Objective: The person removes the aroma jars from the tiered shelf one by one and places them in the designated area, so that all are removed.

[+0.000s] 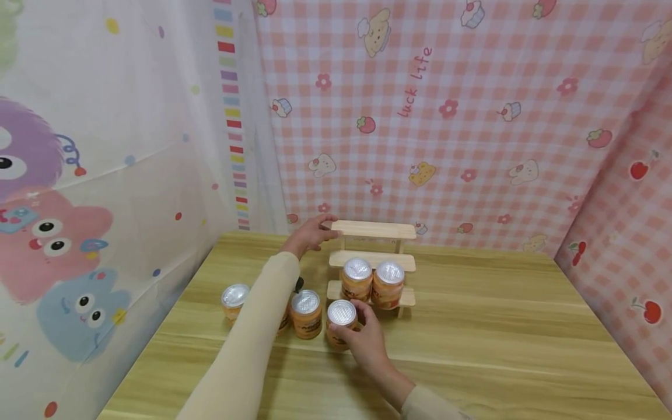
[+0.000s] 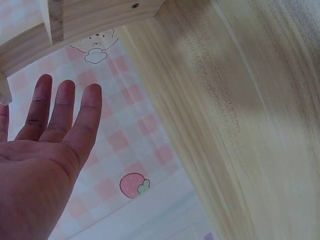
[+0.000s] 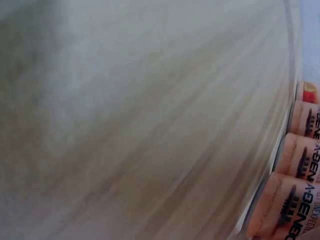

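Note:
A three-tier wooden display stand (image 1: 374, 228) stands at the back of the table, and two orange cans (image 1: 357, 280) with silver lids sit side by side on its lowest tier. My left hand (image 1: 312, 234) touches the left end of the top tier; in the left wrist view, three fingers (image 2: 62, 107) are straight beside the stand. Just in front of the stand, my right hand (image 1: 362, 338) grips another orange can (image 1: 341, 318) between thumb and fingers. To its left, more of these cans (image 1: 307, 315) stand on the table, one mostly hidden by my left forearm.
The wood-grain table (image 1: 488, 326) extends to the right of the stand. A pink checked cloth (image 1: 446, 134) hangs close behind it, and a white patterned cloth (image 1: 157, 186) hangs at the left. A small dark object (image 1: 299, 284) shows beside the left forearm.

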Action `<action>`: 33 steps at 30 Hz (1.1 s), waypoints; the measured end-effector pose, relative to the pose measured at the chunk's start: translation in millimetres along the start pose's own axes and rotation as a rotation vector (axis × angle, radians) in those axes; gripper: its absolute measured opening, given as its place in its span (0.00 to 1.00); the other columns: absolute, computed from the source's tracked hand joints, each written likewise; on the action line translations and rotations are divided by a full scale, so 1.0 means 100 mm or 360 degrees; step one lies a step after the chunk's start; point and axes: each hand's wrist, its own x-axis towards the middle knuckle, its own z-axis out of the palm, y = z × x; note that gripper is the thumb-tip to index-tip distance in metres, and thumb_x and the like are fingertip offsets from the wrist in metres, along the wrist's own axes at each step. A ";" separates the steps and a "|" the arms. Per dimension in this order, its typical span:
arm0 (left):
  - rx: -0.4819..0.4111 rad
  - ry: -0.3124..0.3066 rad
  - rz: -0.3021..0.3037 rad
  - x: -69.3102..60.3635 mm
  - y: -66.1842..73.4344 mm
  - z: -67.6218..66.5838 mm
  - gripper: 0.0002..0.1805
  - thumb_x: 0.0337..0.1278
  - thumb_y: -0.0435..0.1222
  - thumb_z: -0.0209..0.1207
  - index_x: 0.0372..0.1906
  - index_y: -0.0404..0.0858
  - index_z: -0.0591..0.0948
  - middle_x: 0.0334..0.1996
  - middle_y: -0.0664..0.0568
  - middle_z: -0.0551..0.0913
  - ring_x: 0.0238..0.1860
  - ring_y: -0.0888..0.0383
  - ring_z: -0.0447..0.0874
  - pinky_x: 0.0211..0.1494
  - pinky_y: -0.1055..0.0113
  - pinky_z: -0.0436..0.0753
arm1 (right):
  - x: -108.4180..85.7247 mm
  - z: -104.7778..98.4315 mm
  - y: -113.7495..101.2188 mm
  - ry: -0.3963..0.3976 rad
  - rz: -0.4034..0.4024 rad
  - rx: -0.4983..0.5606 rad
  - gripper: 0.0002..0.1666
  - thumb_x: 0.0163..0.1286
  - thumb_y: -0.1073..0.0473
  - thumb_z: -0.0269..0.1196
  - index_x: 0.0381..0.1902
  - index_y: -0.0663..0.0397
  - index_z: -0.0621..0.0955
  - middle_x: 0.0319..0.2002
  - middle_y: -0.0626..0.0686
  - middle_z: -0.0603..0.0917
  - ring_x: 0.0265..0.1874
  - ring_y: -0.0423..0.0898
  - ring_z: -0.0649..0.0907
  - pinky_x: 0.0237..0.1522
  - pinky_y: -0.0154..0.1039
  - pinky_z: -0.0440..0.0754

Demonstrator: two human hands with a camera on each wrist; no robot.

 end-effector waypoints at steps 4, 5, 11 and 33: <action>-0.0003 -0.0002 0.0008 0.00 0.00 0.00 0.30 0.66 0.44 0.63 0.69 0.46 0.69 0.63 0.38 0.73 0.62 0.42 0.73 0.57 0.44 0.76 | 0.00 -0.02 0.03 -0.0054 -0.0011 -0.0022 0.42 0.54 0.66 0.76 0.64 0.67 0.70 0.59 0.64 0.76 0.61 0.61 0.73 0.61 0.55 0.73; -0.0003 -0.0003 0.0009 0.00 0.00 0.00 0.29 0.66 0.44 0.63 0.69 0.46 0.69 0.63 0.38 0.73 0.62 0.42 0.73 0.56 0.44 0.77 | -0.01 -0.03 0.03 -0.0064 -0.0019 -0.0021 0.42 0.54 0.66 0.76 0.64 0.67 0.69 0.60 0.65 0.75 0.61 0.61 0.73 0.61 0.55 0.73; -0.0015 0.0003 -0.0008 0.02 0.00 0.01 0.29 0.65 0.44 0.63 0.69 0.46 0.70 0.62 0.38 0.74 0.62 0.42 0.73 0.56 0.45 0.77 | -0.07 -0.13 0.02 -0.0087 -0.0019 -0.0007 0.43 0.56 0.63 0.76 0.66 0.68 0.68 0.61 0.64 0.74 0.63 0.61 0.72 0.61 0.55 0.73; 0.0003 -0.0002 -0.0032 -0.01 0.02 0.01 0.28 0.66 0.44 0.62 0.69 0.47 0.70 0.64 0.39 0.73 0.63 0.42 0.72 0.58 0.44 0.76 | -0.03 -0.82 -0.33 0.0023 0.0009 -0.0018 0.39 0.62 0.60 0.72 0.67 0.61 0.68 0.63 0.62 0.73 0.65 0.58 0.71 0.64 0.54 0.69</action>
